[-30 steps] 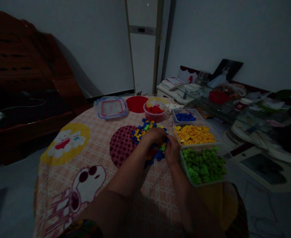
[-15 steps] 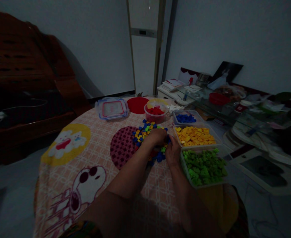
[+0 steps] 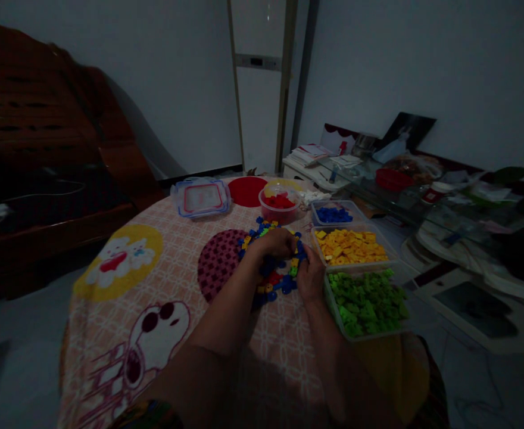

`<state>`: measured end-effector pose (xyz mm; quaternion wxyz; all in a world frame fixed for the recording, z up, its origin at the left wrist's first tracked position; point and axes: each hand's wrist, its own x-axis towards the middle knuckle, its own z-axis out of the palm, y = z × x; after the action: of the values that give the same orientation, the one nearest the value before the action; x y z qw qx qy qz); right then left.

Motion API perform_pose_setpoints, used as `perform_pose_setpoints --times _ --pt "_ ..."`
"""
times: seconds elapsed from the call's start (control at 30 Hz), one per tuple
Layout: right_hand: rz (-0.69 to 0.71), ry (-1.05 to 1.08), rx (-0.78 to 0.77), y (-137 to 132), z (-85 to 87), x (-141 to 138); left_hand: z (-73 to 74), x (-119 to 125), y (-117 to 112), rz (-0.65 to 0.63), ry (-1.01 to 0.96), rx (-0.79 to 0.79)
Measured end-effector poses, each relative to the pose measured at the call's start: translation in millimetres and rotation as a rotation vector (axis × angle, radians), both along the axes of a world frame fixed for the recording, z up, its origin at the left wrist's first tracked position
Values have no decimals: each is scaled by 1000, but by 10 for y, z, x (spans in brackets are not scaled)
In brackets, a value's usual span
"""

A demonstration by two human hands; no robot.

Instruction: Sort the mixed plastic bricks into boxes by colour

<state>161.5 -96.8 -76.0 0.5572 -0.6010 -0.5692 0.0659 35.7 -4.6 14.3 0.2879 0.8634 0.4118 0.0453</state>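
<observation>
A heap of small mixed-colour bricks (image 3: 271, 280) lies on a round table under a cartoon-print cloth (image 3: 155, 286). My left hand (image 3: 274, 243) rests on top of the heap, fingers curled down into the bricks. My right hand (image 3: 309, 274) sits at the heap's right edge, fingers bent among the pieces. What either hand holds is too dark to make out. Beside my right hand stand clear tubs of green bricks (image 3: 365, 301), yellow bricks (image 3: 349, 245) and blue bricks (image 3: 332, 213). A round tub of red bricks (image 3: 279, 204) stands beyond the heap.
Stacked clear lids (image 3: 200, 197) and a red lid (image 3: 246, 190) lie at the table's far side. A dark wooden sofa (image 3: 43, 155) fills the left. A cluttered glass table (image 3: 423, 185) stands to the right, a white door (image 3: 262, 89) behind.
My left hand has drawn back slightly toward me across the heap, uncovering more bricks below it. My right hand has stayed at the heap's right edge.
</observation>
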Motion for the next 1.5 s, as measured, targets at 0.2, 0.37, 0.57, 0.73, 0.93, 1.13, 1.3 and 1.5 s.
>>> perform_pose_setpoints --times 0.2,0.37,0.57,0.73,0.93,1.13,1.3,1.5 --pt "0 22 -21 -7 11 -6 -117 -219 108 106 -394 -351" --pt "-6 12 -26 -8 9 -3 -103 -261 157 242 -651 -377" --pt "-7 0 -28 -18 16 -1 -181 -156 302 606 -1230 -272" --pt "1 -5 -28 -24 23 0 -246 -109 398 609 -1462 -229" --pt "1 -10 -29 -20 17 3 -204 -215 401 495 -1365 -185" --pt "59 -66 -56 -70 65 -17 -62 -308 276 399 -1083 -201" --pt "125 -162 -98 -89 57 -7 60 -283 203 346 -956 -110" --pt "43 -68 13 -7 -17 12 259 -255 53 162 -696 -13"
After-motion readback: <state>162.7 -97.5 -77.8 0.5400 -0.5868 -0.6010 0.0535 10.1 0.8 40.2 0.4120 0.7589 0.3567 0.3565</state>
